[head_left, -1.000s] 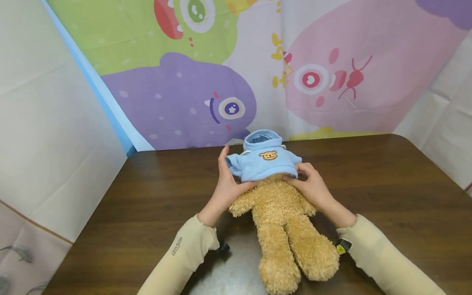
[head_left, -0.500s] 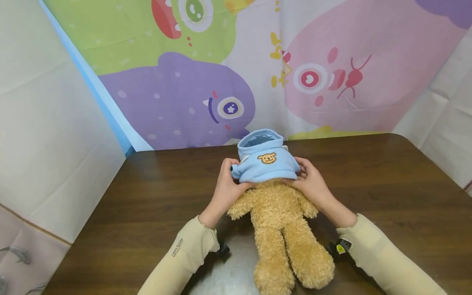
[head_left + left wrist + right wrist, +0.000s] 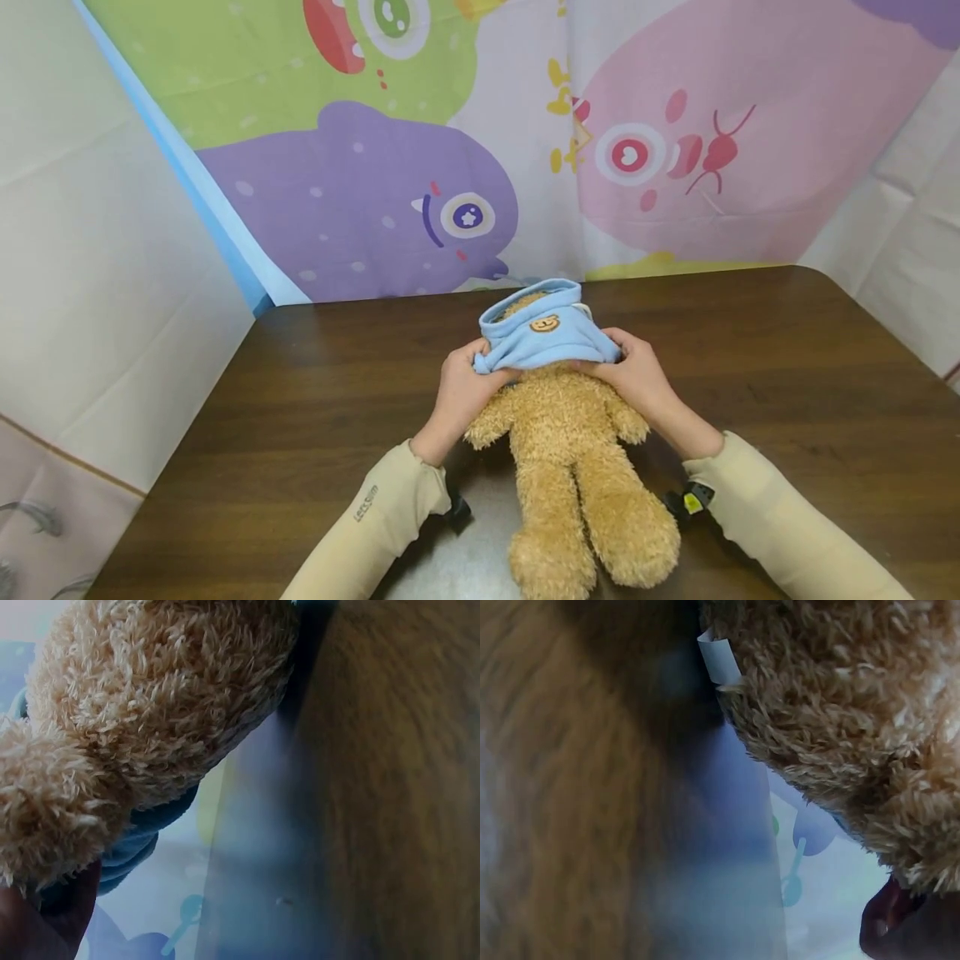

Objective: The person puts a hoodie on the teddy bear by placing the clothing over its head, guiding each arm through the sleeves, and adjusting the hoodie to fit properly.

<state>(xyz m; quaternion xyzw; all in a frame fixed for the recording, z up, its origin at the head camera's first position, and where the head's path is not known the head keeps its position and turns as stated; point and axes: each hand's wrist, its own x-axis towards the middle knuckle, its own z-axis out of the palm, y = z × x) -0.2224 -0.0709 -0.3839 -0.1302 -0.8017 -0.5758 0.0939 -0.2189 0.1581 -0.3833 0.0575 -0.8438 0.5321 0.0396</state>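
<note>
A tan plush teddy bear (image 3: 562,425) lies on its back on the table, legs toward me. Over its head sits a small light-blue sweatshirt (image 3: 558,342) with a bear-face patch; a bit of tan fur shows inside its neck opening, and the face is hidden. My left hand (image 3: 467,385) grips the garment's left lower edge, thumb at the hem. On the other side my right hand (image 3: 637,377) holds the right lower edge the same way. In the wrist views the bear's fur (image 3: 172,682) fills much of the picture, and a white tag (image 3: 720,661) sticks out from it.
The dark wooden table (image 3: 322,433) ends just behind the sweatshirt. A cartoon-print cloth (image 3: 360,200) hangs at the back, with pale panels (image 3: 112,250) at the sides. Black wrist gear (image 3: 457,510) sits below the left sleeve.
The sweatshirt has been pulled toward me and spread wider over the bear's head. Fur now shows in the neck opening. My left fingers have curled in from an extended position onto the cloth.
</note>
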